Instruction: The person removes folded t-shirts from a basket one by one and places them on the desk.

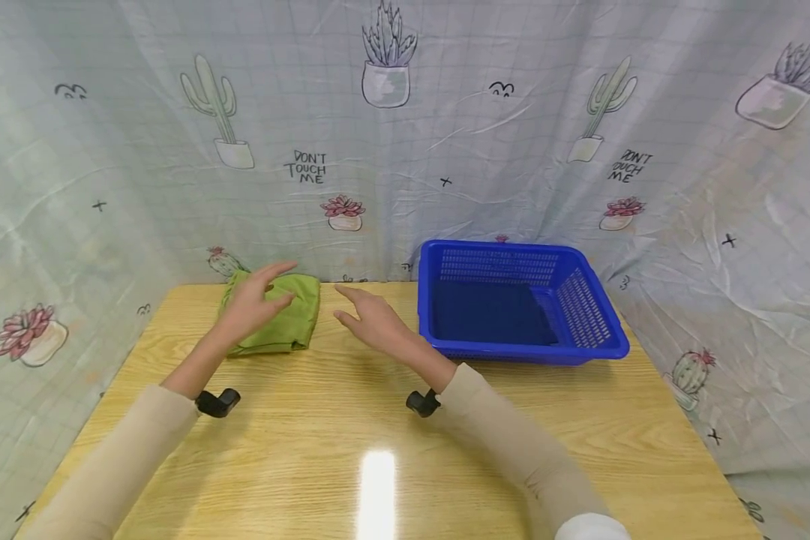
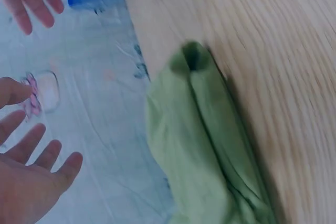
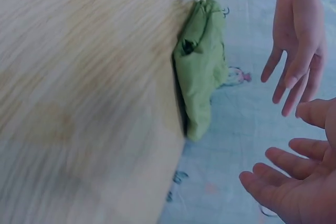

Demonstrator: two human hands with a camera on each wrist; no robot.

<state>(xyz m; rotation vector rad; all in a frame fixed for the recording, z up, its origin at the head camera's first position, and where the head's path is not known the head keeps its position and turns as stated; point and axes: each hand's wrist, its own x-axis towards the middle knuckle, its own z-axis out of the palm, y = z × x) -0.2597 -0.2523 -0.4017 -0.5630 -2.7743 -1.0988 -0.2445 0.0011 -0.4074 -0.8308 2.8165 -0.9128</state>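
A green folded cloth (image 1: 290,319) lies at the back left of the wooden table, its folded edges showing in the left wrist view as a green bundle (image 2: 194,129). Above its left part hovers my left hand (image 1: 246,304), fingers spread and relaxed, holding nothing. My right hand (image 1: 374,319) is held in the air to the right of the cloth, fingers loosely extended towards it and nothing in them. Both palms face each other in the right wrist view, the left hand (image 3: 302,40) beyond the right hand (image 3: 299,174).
A blue plastic basket (image 1: 523,351) stands at the back right with dark navy fabric (image 1: 489,313) lying flat inside. Behind the table (image 1: 297,427) hangs a printed curtain (image 1: 418,150), which also runs along both sides. Black wrist cameras (image 1: 219,403) sit on both wrists.
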